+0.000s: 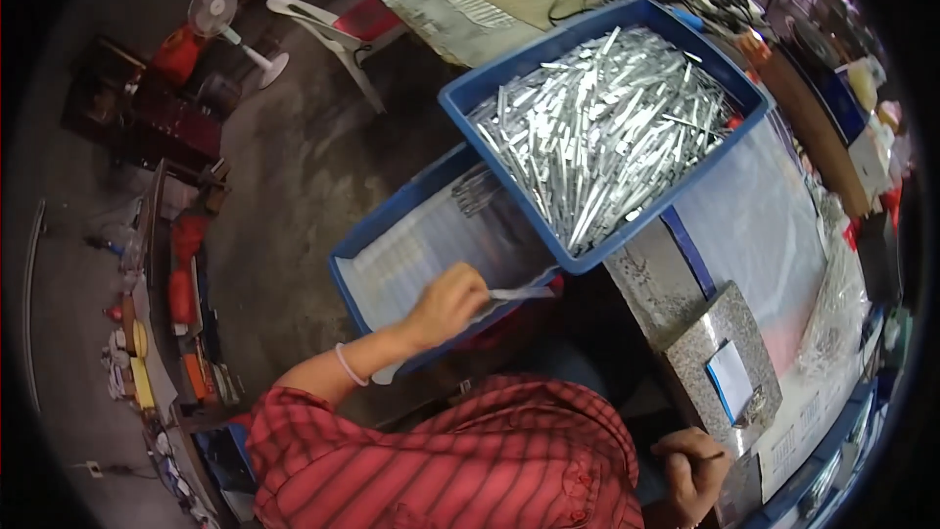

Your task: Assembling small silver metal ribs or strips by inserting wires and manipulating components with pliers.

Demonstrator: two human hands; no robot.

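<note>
My left hand (448, 304) reaches out over a lower blue bin (377, 235) and grips a thin silver metal strip (524, 292) by one end. That bin holds flat rows of the same strips and a small bundle near its far side. Above it, partly overlapping, sits a larger blue bin (470, 103) heaped with several loose silver strips. My right hand (693, 468) rests low at the right beside a grey speckled block (705, 353); its fingers are curled around a thin dark stick-like item that I cannot identify.
A metal-topped workbench (754, 225) with clear plastic sheeting runs along the right. A white plastic chair (323, 29) and a standing fan (220, 15) stand on the concrete floor at upper left. Shelves of small items line the left edge.
</note>
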